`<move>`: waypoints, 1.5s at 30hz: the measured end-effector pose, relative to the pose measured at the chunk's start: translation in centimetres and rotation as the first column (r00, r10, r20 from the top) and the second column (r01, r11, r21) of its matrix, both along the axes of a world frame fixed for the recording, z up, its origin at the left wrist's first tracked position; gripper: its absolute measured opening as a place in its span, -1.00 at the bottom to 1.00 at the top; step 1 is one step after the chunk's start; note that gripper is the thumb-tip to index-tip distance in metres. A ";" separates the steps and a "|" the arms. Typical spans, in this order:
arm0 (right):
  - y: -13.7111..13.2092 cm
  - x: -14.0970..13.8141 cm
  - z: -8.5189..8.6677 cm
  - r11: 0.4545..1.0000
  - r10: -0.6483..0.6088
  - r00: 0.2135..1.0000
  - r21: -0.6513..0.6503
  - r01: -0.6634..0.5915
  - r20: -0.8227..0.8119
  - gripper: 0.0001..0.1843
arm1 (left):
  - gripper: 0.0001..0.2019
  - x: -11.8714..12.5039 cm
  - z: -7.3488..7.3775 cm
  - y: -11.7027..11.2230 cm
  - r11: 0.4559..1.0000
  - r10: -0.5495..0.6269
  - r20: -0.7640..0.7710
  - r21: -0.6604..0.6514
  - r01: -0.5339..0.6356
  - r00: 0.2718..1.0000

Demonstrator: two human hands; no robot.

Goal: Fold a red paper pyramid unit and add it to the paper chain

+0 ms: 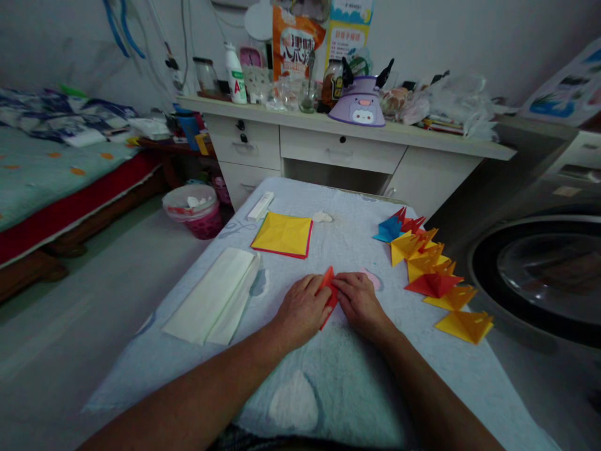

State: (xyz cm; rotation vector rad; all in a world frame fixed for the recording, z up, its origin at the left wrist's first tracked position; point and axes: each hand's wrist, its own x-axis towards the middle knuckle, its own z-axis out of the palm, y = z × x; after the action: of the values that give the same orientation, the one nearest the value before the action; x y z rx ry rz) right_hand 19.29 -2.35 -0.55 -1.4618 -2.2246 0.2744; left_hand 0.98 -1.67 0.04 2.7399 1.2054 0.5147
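Note:
Both my hands rest on the cloth-covered table (328,376), meeting over a small red folded paper (328,280). My left hand (303,310) lies on its left side, fingers curled and pressing the paper. From the right, my right hand (359,304) pinches the paper's fold with its fingertips. Most of the red paper is hidden under the fingers; only its upper tip and a lower edge show.
A stack of yellow and red square sheets (283,234) lies ahead. A row of folded paper pieces (434,269), blue, red, yellow and orange, runs along the right edge. White folded paper (216,294) lies left. A cluttered desk (357,134), bed (51,181), pink bin (195,210) and washing machine (539,275) surround the table.

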 end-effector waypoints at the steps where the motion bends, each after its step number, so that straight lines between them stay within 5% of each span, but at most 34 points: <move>1: 0.0 0.0 0.1 1.000 0.000 1.000 -0.002 0.000 0.006 -0.65 | -0.78 0.0 0.0 0.0 1.000 0.002 -0.003 0.006 -0.002 1.000; 24: -0.2 0.1 -0.4 1.000 -0.006 0.996 -0.007 0.007 0.090 -0.60 | -0.69 0.2 -0.2 -0.3 1.000 0.015 0.024 0.012 -0.015 1.000; 33: 0.2 0.6 0.8 0.993 0.085 0.984 -0.089 -0.072 0.158 -0.58 | -0.75 0.2 -0.2 -0.4 1.000 0.014 -0.014 0.017 -0.014 1.000; 45: 1.4 2.0 0.1 0.999 0.052 0.975 0.009 -0.051 -0.216 -0.67 | -0.82 0.0 -0.3 -0.4 1.000 0.007 -0.013 -0.003 -0.007 1.000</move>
State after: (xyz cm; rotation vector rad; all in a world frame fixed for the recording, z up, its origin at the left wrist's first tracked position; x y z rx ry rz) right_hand 21.25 -0.95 -0.44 -1.3063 -2.0880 0.4254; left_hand 0.99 -2.10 -0.26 2.7415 1.2185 0.4970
